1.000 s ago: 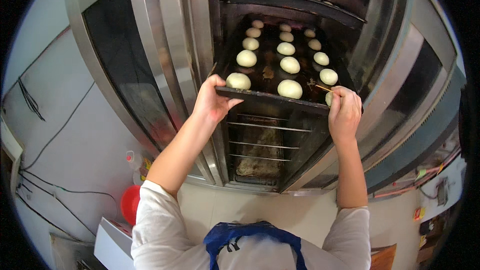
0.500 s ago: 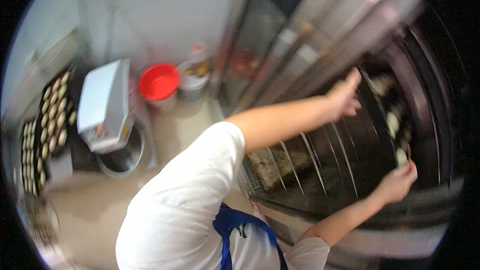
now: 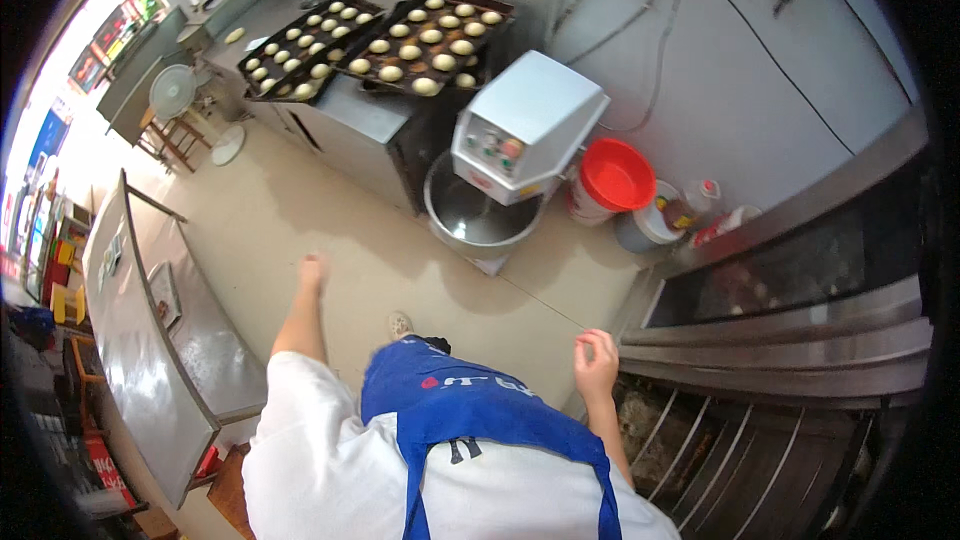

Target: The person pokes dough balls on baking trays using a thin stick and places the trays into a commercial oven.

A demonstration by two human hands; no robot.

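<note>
Left of the mixer, a steel counter carries two dark trays, the left tray and the right tray, both set with rows of pale round buns, as I watch from a distance through the head camera. Just right of the mixer stands a red tub, with a grey bucket and a bottle farther along the wall. Well left of the mixer, past the counter, are a fan and a stool; nearer me on that side stands a steel cart. Beige floor runs in front of the mixer, and to its right I see the oven, wire racks showing inside.

In front of the mixer and to its left, the left hand is blurred; I cannot tell how its fingers are set. In front and to its right, beside the oven, the right hand has its fingers curled toward the thumb; whether they grip anything, I cannot tell.

A second ago both hands were on a bun tray at the oven, the right with a thin stick. My view has since swung left, and the hands are well apart, off that tray.
</note>
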